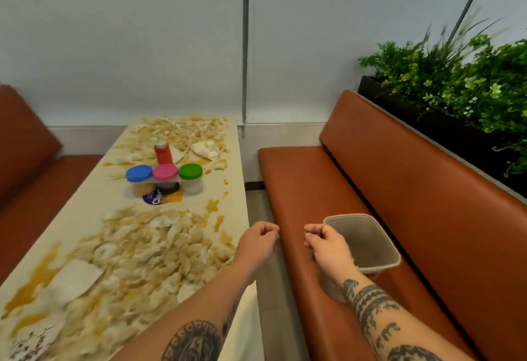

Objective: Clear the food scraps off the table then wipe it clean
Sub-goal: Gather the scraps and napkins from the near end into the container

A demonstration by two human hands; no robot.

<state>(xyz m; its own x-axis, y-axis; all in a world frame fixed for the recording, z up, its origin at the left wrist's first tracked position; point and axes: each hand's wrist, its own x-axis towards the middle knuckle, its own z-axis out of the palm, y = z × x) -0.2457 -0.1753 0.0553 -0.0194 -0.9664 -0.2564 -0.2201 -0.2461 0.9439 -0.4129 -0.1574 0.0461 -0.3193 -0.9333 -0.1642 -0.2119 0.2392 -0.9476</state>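
I saw the left hand just off the near right edge of the table and the right hand beside it over the gap by the bench. The two were close but not touching, each with its fingers curled into a loose fist and nothing visible in its grip. The right hand sat in front of the left rim of a grey plastic bin standing on the orange bench seat; I could not tell whether it touched the rim. The food scraps lay in a thick pale heap across the near half of the table, with a second heap at the far end against the wall. Orange sauce smears marked the surface around them, and a white napkin lay on the near heap. Between the heaps stood a red squeeze bottle and a row of three tubs with a blue lid, a pink lid and a green lid. A purple lid lay flat just in front of them. A planter of green foliage ran behind the bench back.
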